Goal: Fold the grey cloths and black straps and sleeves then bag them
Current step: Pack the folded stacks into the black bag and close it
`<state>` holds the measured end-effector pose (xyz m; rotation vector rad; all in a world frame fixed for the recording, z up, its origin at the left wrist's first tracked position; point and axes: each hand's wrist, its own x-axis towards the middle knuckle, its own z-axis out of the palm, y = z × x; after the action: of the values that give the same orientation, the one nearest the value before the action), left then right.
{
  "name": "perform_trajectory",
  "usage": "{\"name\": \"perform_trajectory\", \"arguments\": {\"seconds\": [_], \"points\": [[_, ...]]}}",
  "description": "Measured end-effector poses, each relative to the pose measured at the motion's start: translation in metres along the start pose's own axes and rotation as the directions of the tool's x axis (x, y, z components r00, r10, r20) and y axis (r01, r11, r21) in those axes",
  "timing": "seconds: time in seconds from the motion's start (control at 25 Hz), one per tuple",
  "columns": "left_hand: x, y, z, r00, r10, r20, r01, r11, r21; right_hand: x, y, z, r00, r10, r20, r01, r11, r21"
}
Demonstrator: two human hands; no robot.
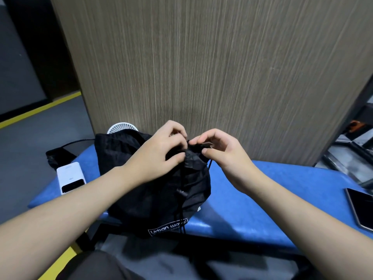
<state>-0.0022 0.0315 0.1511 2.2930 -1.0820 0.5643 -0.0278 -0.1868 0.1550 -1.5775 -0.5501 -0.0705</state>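
Observation:
A black drawstring bag (161,195) with white lettering stands bulging on the blue padded bench (272,195). Its mouth is gathered tight at the top. My left hand (159,148) pinches the gathered neck from the left. From the right, my right hand (220,150) pinches the same bunched mouth between thumb and fingers. Black cords (181,211) with a small toggle hang down the front of the bag. More black fabric (119,146) lies behind the bag on the left. No grey cloths show; what is inside the bag is hidden.
A white power bank (70,180) lies on the bench's left end, with a white fan (122,127) behind the bag. A dark phone (361,209) rests at the bench's right edge. A wood-grain panel (201,67) rises just behind. Metal shelving (355,150) is at the right.

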Motion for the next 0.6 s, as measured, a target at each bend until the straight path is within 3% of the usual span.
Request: {"name": "perform_trajectory", "arguments": {"seconds": [0.12, 0.2, 0.28, 0.36, 0.48, 0.6], "points": [[0.007, 0.001, 0.0, 0.983, -0.178, 0.046, 0.184, 0.953, -0.241, -0.004, -0.001, 0.004, 0.999, -0.01, 0.034, 0.01, 1.0, 0.02], [0.011, 0.001, -0.001, 0.96, -0.256, 0.115, 0.279, 0.916, -0.288, -0.006, -0.001, 0.01, 0.997, -0.023, 0.068, 0.024, 1.0, -0.019], [0.014, 0.003, -0.001, 0.954, -0.266, 0.14, 0.292, 0.931, -0.221, -0.007, 0.004, 0.018, 0.995, -0.071, 0.062, 0.086, 0.954, -0.286], [0.016, 0.005, 0.0, 0.964, -0.231, 0.135, 0.251, 0.955, -0.158, -0.008, 0.011, 0.026, 0.989, -0.146, 0.004, 0.125, 0.827, -0.548], [0.017, 0.005, -0.001, 0.972, -0.203, 0.122, 0.218, 0.968, -0.126, -0.012, 0.012, 0.027, 0.973, -0.164, -0.163, 0.025, 0.775, -0.632], [0.018, 0.006, -0.006, 0.965, -0.194, 0.175, 0.201, 0.979, -0.019, -0.02, 0.007, 0.028, 0.972, -0.014, -0.233, -0.148, 0.734, -0.663]]}}
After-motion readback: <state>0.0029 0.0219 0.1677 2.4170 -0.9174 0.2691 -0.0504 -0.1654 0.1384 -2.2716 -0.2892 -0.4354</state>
